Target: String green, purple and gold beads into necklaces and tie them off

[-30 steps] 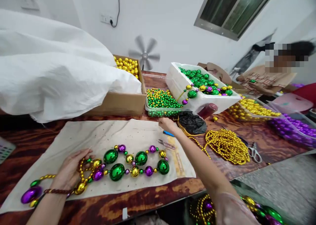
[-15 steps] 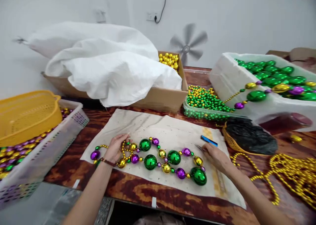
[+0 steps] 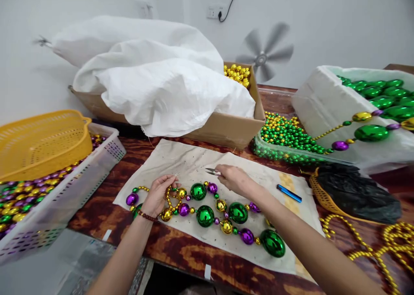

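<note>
A bead necklace of green, gold and purple balls lies in a long loop on a pale cloth. Its left end runs under my left hand, whose thumb and finger pinch a thin pale thread end just above the small gold beads. My right hand is closed around small thread snips, their pointed blades parted and aimed left, a short way from the left fingertips. My right forearm covers part of the necklace's right end.
A blue box cutter lies on the cloth. Around it stand a crate of beads, a carton under white sacks, a clear tub, a foam box and gold bead strands. A fan spins behind.
My right hand has swung left with the snips, from the cloth's right side to near my left hand. My left hand keeps its pinch. The view has turned slightly left.
</note>
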Tool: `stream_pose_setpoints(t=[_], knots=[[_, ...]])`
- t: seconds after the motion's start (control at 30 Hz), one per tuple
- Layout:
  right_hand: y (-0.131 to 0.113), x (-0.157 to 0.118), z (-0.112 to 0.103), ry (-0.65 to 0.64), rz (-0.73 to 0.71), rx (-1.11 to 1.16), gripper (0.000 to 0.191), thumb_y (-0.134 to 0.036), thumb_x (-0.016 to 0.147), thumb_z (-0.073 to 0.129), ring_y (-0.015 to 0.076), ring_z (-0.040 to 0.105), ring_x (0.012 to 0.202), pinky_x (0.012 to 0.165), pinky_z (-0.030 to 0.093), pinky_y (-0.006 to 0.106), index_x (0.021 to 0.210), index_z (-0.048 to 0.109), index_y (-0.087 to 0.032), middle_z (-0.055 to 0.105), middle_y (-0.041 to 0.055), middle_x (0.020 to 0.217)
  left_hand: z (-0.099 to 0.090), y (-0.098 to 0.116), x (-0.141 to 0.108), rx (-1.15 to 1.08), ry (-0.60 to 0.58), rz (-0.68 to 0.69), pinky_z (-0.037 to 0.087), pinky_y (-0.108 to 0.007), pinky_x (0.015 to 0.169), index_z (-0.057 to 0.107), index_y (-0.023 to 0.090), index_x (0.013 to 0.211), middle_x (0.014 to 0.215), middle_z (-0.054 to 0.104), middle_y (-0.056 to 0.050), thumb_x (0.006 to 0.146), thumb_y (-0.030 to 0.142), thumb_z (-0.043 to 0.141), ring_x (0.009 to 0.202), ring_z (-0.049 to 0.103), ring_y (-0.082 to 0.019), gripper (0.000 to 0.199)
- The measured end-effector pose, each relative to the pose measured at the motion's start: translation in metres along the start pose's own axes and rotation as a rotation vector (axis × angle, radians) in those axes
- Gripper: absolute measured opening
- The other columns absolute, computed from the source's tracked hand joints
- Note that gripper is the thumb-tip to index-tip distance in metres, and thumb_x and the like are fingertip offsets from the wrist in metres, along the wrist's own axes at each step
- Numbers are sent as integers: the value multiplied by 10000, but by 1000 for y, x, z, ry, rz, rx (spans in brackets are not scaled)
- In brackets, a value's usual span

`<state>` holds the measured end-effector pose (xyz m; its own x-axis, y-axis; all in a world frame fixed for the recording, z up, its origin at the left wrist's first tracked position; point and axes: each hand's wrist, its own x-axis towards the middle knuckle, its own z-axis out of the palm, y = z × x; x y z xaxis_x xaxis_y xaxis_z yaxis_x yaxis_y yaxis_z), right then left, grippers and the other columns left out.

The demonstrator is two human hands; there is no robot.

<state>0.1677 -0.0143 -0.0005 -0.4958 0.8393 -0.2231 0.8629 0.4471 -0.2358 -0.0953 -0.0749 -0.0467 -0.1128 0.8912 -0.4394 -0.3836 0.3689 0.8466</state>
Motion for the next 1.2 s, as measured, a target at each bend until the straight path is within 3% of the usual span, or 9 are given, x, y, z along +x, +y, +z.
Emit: stream_pose_setpoints(t=[0.13,0.47,0.77,1.2], knots=[[-26,27,2,-39,-88,-89,204,-158,914,483,254,676,959,702,420,285,1065,620,-171,695,115,1093,-1,2,-1,-6,6,11,476,-182,505,684,122,734,659,639,-22,519,402,909,692,650,-150,419],[-62,36,20,-73,-35,-168,285,-114,962,390,269,691,977,788,518,342,1185,566,-143,652,149,1143,1,1,2,-66,13,1,482,-187,500,679,128,727,609,606,-2,498,426,922,692,662,-165,447],[-58,49,36,-10,69,-171,261,-121,978,366,285,706,936,748,538,358,1172,539,-137,668,150,1111,-1,2,-1,-92,-15,-5,474,-183,508,681,124,724,628,605,-5,523,417,917,724,657,-161,425],[-58,64,33,-13,0,-175,290,-84,976,360,265,699,991,804,531,336,1182,558,-134,662,173,1141,0,2,-3,-51,-15,-13,474,-194,505,671,131,730,630,608,-10,513,437,911,711,648,-166,445]])
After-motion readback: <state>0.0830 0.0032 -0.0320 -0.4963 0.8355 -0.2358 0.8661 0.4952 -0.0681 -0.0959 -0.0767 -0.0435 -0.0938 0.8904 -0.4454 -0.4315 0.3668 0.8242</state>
